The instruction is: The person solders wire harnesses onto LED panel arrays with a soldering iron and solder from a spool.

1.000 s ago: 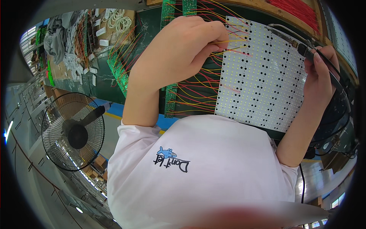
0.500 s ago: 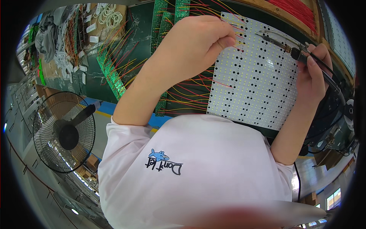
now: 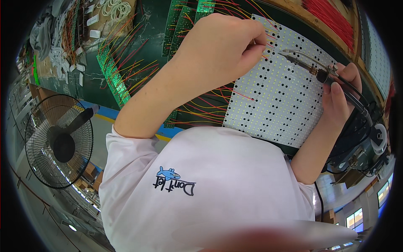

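A white LED board [image 3: 268, 98] with rows of small yellowish chips and black dots lies under my hands. My left hand [image 3: 231, 48] is over its upper left edge, thumb and forefinger pinched together. Thin red and yellow wires [image 3: 268, 43] stick out beside those fingertips, and one appears to be in the pinch, though the fingers mostly hide it. In my right hand [image 3: 338, 96] is a soldering iron [image 3: 308, 67] with a thin curved metal tube along it. Its tip points left over the board, a short way from my left fingertips.
Green circuit strips [image 3: 112, 75] with red and yellow wires lie on the dark green bench [image 3: 90, 90]. A bundle of red wires [image 3: 329, 21] sits in a wooden-edged tray at the upper right. A black fan [image 3: 63, 147] stands at left. White connectors and cord lie upper left.
The soldering iron's tip has come down and left across the board, closer to my left fingertips. My left hand stays pinched at the board's edge. The whole view has shifted slightly.
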